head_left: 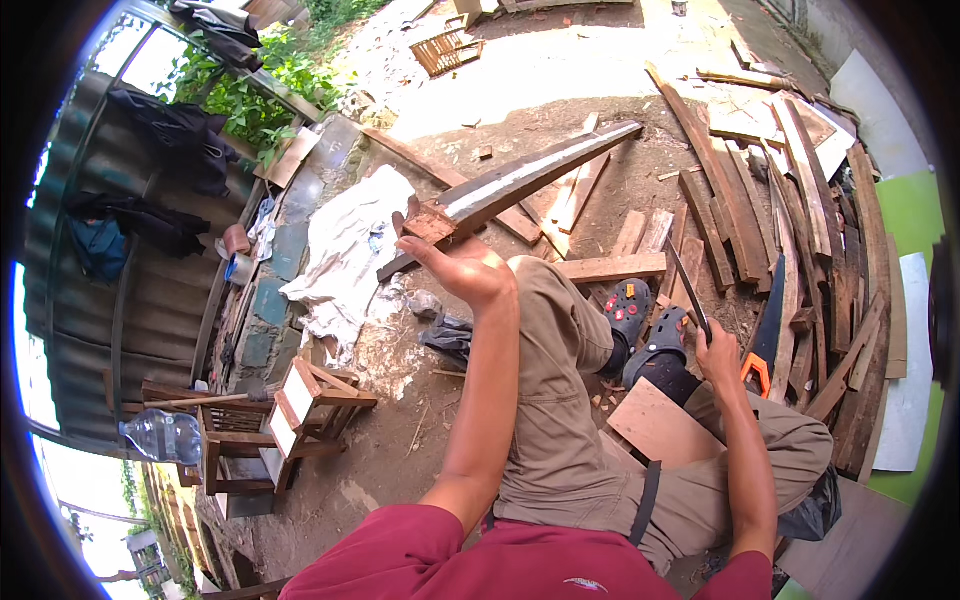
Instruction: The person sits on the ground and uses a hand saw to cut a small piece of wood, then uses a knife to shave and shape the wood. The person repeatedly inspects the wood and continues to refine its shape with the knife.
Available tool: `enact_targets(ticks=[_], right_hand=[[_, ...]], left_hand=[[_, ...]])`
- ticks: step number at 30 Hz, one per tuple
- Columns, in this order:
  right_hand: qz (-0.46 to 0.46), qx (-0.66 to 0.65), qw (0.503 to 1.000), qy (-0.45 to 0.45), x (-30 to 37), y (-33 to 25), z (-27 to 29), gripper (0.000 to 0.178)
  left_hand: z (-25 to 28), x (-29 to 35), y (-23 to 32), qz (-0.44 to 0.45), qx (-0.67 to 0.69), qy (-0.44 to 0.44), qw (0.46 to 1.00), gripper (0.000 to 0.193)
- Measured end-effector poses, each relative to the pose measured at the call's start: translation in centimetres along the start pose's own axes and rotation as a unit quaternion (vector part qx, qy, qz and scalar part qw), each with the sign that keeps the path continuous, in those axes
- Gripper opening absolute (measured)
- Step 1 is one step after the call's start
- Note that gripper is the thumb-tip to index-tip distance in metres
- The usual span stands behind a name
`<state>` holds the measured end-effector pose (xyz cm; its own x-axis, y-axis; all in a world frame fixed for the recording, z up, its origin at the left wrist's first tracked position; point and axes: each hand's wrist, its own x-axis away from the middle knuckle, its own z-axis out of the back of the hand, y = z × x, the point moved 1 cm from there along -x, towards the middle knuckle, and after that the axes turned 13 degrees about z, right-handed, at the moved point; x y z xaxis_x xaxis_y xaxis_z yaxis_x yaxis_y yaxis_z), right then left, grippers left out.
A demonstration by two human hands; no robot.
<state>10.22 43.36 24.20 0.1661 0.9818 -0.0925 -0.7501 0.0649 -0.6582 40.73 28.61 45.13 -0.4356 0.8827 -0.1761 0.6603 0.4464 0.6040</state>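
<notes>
A long dark wooden beam with a pale strip along its face slants up and away to the right. Its near end rests in my left hand, palm up, with the thumb and fingers round the wood. My right hand, beside my right knee, grips a thin dark bar that points forward and left. The exact kind of bar is not clear. Just right of that hand a handsaw with an orange handle leans among the planks.
Planks lie heaped at the right. A flat board is between my legs. White cloth lies left of the beam. Small wooden furniture and a clear plastic bottle are at the lower left. Clothes hang by the metal wall.
</notes>
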Motion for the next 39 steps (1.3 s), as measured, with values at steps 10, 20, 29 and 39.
enact_targets(ticks=[10,20,29,39], right_hand=[[-0.127,0.083,0.987,0.056,-0.1,14.3,-1.0,0.045],[-0.27,-0.293,0.916,0.044,2.4,20.2,-3.4,0.049],[-0.221,-0.034,0.975,0.013,4.3,17.2,-1.9,0.065],[-0.058,-0.017,0.975,0.214,2.5,7.4,-0.2,0.062]], left_hand=[[0.2,-0.1,-4.8,-0.152,-0.26,-0.03,0.953,0.046],[-0.9,-2.3,-4.6,-0.169,-0.234,-0.059,0.956,0.022],[-10.7,-3.7,-0.2,-0.211,-0.113,-0.221,0.946,0.026],[-16.5,-1.4,20.1,-0.188,-0.025,-0.344,0.92,0.035]])
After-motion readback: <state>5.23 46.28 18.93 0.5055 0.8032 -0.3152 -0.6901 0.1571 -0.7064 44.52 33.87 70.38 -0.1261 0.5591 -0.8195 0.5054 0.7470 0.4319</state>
